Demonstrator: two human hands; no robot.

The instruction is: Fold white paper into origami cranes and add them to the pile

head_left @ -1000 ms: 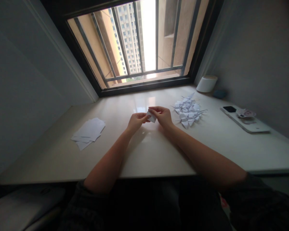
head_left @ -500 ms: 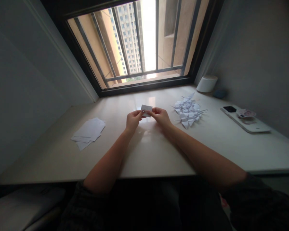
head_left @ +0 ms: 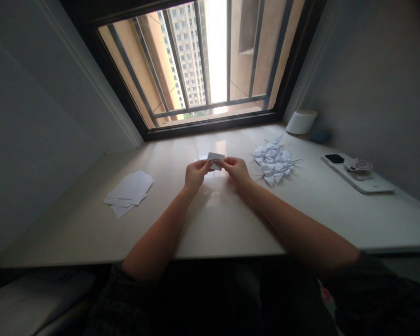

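Note:
A small folded piece of white paper (head_left: 215, 157) is pinched between my two hands above the middle of the pale desk (head_left: 210, 219). My left hand (head_left: 195, 175) grips its left end with closed fingers. My right hand (head_left: 235, 170) grips its right end the same way. The paper stands up a little above my fingertips.
A loose stack of white paper sheets (head_left: 129, 192) lies to the left. A heap of folded paper pieces (head_left: 275, 161) sits to the right of my hands. Further right lie a phone (head_left: 357, 173), a white round container (head_left: 301, 122), and a barred window (head_left: 210, 60) behind.
The folded paper was low between my fingers a second ago. Now it is turned up and stands above them. My hands stayed in nearly the same spot.

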